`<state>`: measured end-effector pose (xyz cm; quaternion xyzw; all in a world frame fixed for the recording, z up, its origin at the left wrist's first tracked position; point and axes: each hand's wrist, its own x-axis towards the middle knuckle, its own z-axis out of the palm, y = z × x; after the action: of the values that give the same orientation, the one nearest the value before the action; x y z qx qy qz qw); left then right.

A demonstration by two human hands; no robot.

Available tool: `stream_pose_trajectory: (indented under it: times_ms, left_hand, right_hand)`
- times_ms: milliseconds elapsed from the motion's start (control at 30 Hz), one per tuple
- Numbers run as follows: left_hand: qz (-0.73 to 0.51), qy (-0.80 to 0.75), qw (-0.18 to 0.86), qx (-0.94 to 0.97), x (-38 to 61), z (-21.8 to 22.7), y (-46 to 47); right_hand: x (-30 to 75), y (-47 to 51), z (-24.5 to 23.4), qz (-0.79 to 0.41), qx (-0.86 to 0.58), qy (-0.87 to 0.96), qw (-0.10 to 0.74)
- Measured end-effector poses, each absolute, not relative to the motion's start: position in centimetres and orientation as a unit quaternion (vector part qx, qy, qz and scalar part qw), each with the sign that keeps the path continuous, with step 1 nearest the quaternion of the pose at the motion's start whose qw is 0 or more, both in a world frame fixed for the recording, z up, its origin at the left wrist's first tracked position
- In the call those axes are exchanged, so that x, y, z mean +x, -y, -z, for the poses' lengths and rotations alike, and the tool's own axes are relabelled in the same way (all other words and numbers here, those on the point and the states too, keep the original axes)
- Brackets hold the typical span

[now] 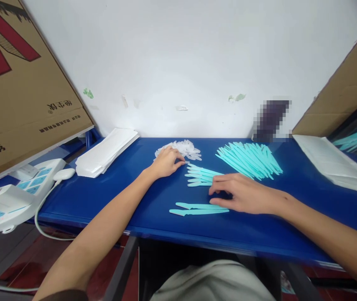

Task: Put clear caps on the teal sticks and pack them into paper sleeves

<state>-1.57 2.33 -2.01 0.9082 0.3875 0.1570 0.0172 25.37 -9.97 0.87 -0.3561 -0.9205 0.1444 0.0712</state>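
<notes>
I see left hand (165,162) fingertips bunched at clear caps (183,149), can't tell if pinching. Right hand (243,195) flat, unclenched, on fanned teal sticks (199,175) mid-table (109,196). Cardboard box (24,96) print upside-down, unreadable.

One head-worn camera looked forward and down, close over the blue counter (109,196), facing the white wall (197,54) beyond it.

Left hand (166,162) and right hand (244,194): both uncovered, wrists bare. Forearms bare along their whole visible length. At 7 o'clock in the view, a dark brown sleeve edge (67,296) caps the left upper arm. At 6 o'clock, pale grey-beige cloth (212,282), softly creased and plain, covers the body. Which garment it is cannot be told.
</notes>
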Motion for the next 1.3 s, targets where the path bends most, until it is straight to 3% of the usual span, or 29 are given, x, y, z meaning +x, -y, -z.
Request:
stream_pose_trajectory:
  times_ms: [267, 433, 700, 867, 1300]
  left_hand:
    - [-0.176, -0.396, 0.131, 0.892, -1.9, 1.6, -2.6]
    - [-0.162, -0.414, 0.218, 0.869, -2.3, 1.1, -2.7]
    - [-0.236, -0.411, 0.106, 0.874, -2.2, 0.8, -2.0]
    - [-0.288, -0.361, 0.112, 0.88, -1.7, 0.8, -1.5]
    - [-0.312, -0.343, 0.166, 0.871, -1.3, 0.7, -0.8]
  right_hand:
    - [25.1, 10.2, -1.4, -0.22, -0.366, 0.902, 0.058]
    - [25.4, 9.9, -1.3, -0.181, -0.376, 0.907, 0.052]
    - [26.2, 8.7, -0.2, -0.113, -0.469, 0.848, 0.221]
    - [27.0, 7.7, 0.2, -0.039, -0.477, 0.859, 0.182]
    - [27.1, 7.8, -0.3, -0.026, -0.478, 0.865, 0.148]
